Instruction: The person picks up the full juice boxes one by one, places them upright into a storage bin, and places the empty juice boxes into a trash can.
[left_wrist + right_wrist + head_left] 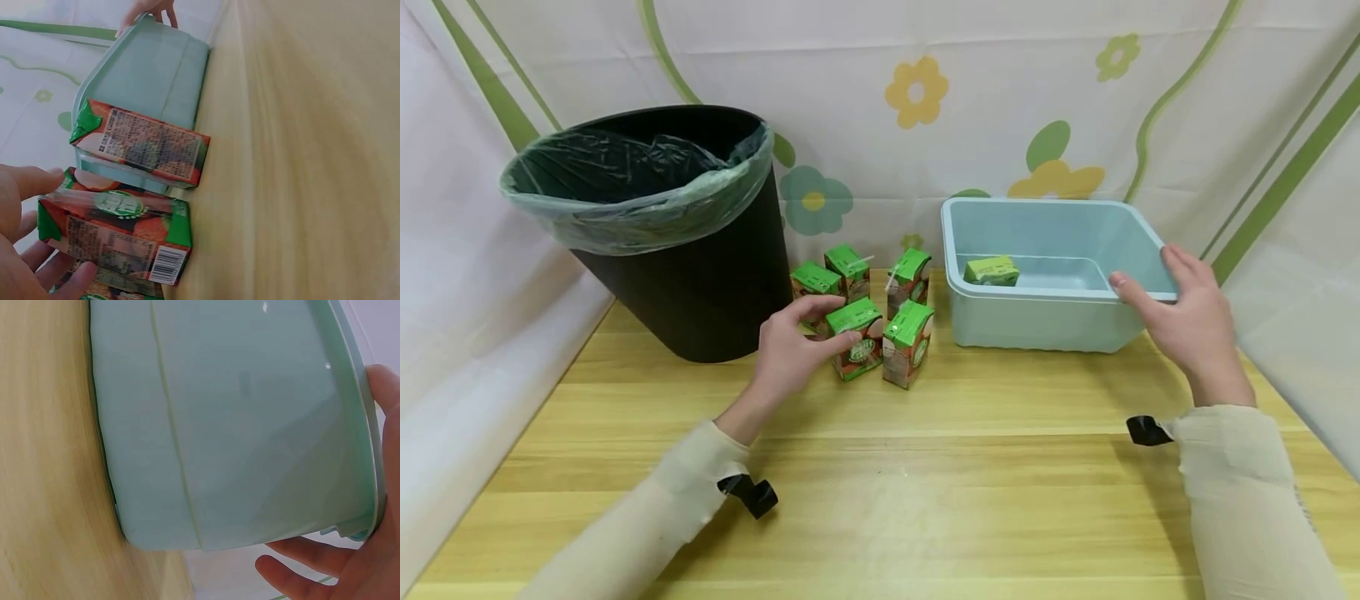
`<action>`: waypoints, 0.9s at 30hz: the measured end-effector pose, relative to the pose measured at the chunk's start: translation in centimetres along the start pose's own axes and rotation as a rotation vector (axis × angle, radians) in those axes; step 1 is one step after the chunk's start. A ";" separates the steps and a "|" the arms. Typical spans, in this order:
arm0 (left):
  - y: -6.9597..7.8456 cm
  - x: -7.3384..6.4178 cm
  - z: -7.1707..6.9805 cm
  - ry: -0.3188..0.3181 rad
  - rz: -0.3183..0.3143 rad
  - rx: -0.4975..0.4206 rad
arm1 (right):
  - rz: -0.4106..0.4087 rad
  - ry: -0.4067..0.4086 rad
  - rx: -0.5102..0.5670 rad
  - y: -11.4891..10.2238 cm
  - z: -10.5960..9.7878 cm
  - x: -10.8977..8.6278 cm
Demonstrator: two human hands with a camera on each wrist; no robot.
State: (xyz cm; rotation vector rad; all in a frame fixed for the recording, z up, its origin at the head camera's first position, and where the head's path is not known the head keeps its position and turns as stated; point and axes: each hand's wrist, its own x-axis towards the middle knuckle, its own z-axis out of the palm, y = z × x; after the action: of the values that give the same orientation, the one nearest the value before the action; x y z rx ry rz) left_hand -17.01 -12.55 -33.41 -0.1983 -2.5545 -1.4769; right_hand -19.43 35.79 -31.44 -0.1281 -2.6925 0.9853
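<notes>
My left hand (pixel 792 343) is at a small juice box (pixel 857 350) with a green top and red printed sides, its thumb on one side and fingers on the other. In the left wrist view that juice box (pixel 125 228) stands upright on the table between thumb and fingers. Several similar cartons stand close around it, one juice box (pixel 908 346) just to its right. My right hand (pixel 1198 321) grips the right front corner of a light blue plastic tub (pixel 1037 321), thumb over the rim. Inside the tub lies a yellow-green carton (pixel 992 271).
A black trash can (pixel 700 292) lined with a translucent bag (pixel 647 225) stands at the back left, near the cartons. Behind everything hangs a white flowered cloth (pixel 850 108). The wooden table (pixel 925 500) stretches in front.
</notes>
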 end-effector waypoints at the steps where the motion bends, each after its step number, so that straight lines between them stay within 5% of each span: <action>1: 0.0 -0.1 0.1 0.008 -0.005 0.017 | -0.001 -0.001 0.000 0.0 0.0 0.0; 8: -0.2 -0.6 0.7 0.064 -0.023 0.041 | -0.003 -0.003 -0.007 -0.2 -0.1 0.1; 27: -0.3 -0.3 -0.2 0.245 0.164 0.055 | 0.006 -0.006 -0.008 0.0 0.0 0.2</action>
State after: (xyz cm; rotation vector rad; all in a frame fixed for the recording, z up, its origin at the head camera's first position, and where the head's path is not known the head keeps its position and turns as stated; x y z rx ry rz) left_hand -16.72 -12.89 -33.67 -0.2000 -2.3215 -1.2839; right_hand -19.58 35.81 -31.44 -0.1344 -2.7033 0.9780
